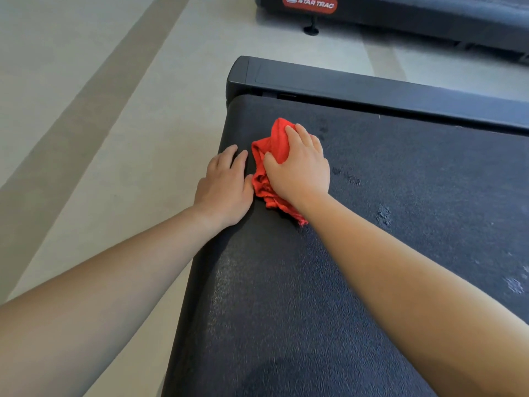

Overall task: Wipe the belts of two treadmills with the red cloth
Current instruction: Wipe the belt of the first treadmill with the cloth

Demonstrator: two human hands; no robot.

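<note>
A black textured treadmill belt (386, 224) fills the right and lower part of the head view. A bunched red cloth (264, 184) lies on the belt near its rear end. My right hand (300, 164) lies over the cloth, fingers curled round its top and thumb against its side, pressing it down. My left hand (226, 187) rests flat on the belt's rear edge just left of the cloth, fingers straight, holding nothing. A second treadmill (415, 15) with a red "STAR TRAC" badge stands at the top of the view.
A black side rail (372, 87) runs along the far side of the near belt. Pale floor (114, 124) lies to the left and between the two treadmills. A small black foot (311, 30) props the far treadmill. Several dusty marks (383, 216) dot the belt.
</note>
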